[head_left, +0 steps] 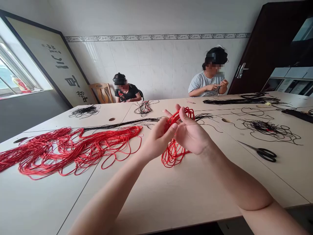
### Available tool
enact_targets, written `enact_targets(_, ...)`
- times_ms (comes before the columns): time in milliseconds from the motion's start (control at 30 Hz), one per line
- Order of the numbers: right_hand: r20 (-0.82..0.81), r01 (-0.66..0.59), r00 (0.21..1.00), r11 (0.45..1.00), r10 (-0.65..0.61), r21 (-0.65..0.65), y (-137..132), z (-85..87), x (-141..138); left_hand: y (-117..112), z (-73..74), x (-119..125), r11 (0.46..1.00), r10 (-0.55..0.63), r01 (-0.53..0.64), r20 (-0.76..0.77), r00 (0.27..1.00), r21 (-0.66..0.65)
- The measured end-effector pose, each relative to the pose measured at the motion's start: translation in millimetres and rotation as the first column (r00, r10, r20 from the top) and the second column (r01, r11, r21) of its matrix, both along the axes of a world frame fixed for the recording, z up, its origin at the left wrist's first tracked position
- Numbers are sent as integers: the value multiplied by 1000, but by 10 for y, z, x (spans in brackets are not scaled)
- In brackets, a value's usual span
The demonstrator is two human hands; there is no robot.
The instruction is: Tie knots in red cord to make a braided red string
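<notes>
Red cord (173,156) hangs in loops above the table (156,199), pinched by the left hand (157,138); the right hand (193,134) touches it, thumb raised, its grip unclear. Leftward lies a heap of red strands (80,148); beyond, black cords (122,124); rightward, black-handled scissors (265,154) near a black tangle (265,127).
</notes>
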State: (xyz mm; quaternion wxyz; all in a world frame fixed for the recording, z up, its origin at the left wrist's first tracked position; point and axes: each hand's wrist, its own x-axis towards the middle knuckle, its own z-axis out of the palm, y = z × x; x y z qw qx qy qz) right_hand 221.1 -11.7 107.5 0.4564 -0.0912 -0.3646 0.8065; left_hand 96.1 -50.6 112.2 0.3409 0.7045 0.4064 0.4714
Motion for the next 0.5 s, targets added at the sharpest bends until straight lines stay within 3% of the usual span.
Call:
enact_targets(267,3,13,1000,1000,-13,-13,-44,-10,-25,8,8,-21,998,57,-54,-93,994,37)
enact_targets(500,-75,23,997,1000,-23,-7,-57,-27,-59,9,-24,-12,983,110,-89,-128,986,161)
